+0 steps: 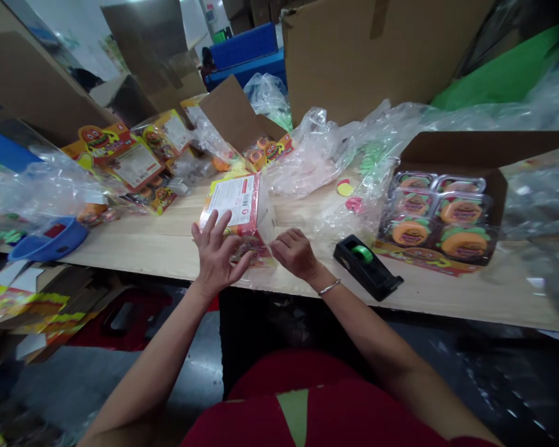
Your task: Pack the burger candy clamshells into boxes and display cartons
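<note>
A red and yellow printed display box (233, 197) with a white label and barcode lies on the table in front of me. My left hand (217, 254) is at its near left side, fingers spread, the fingertips over the label. Beside the box's right end, my right hand (298, 253) is closed in a pinch near the white side flap. Whatever those fingertips hold, if anything, is too small to make out. A black tape dispenser (368, 268) with a green roll lies to the right of my right hand.
At the right stands an open display box (466, 264) with several clear-lidded burger-shaped packs (461, 211). Crumpled plastic bags (317, 155) spread along the back, before a large cardboard carton (377, 56). More printed boxes (130, 161) and a blue tray (51, 242) are at the left.
</note>
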`<state>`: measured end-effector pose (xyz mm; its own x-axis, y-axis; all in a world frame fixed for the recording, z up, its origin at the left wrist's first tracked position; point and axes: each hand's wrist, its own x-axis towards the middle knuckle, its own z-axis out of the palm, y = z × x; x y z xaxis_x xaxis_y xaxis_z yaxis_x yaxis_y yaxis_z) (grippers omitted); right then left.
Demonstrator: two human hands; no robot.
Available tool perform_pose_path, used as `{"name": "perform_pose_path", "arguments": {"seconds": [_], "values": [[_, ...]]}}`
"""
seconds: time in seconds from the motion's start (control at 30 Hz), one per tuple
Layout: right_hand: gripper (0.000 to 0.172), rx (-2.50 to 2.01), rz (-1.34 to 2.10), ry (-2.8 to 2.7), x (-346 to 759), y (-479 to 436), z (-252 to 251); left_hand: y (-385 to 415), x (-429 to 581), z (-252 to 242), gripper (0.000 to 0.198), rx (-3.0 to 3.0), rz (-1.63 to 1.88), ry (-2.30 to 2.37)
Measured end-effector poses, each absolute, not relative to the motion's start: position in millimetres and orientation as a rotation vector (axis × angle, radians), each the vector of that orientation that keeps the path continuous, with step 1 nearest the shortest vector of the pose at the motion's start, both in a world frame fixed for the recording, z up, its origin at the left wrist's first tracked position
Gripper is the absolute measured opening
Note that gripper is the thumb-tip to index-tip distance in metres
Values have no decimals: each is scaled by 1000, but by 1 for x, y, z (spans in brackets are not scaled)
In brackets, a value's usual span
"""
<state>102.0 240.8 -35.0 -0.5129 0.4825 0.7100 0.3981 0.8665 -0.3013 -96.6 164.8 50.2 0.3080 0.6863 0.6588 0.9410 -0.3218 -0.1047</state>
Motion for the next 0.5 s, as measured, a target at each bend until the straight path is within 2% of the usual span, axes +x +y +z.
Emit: {"name": "perform_pose_path", "arguments": {"seconds": [0.1, 0.3, 0.43, 0.5], "values": [[29, -652, 98, -2157, 92, 242, -43, 181, -68, 53, 40, -1958, -778, -1664], [28, -670, 81, -2207, 91, 227, -43, 195, -49, 30, 58, -1833, -740, -1823], [20, -680, 92, -2225, 149, 186, -39, 193, -57, 27, 64, -1925, -775, -1797], [18, -852, 122, -2076, 198, 167, -39, 194, -60, 27, 66, -1953, -811, -1758]]}}
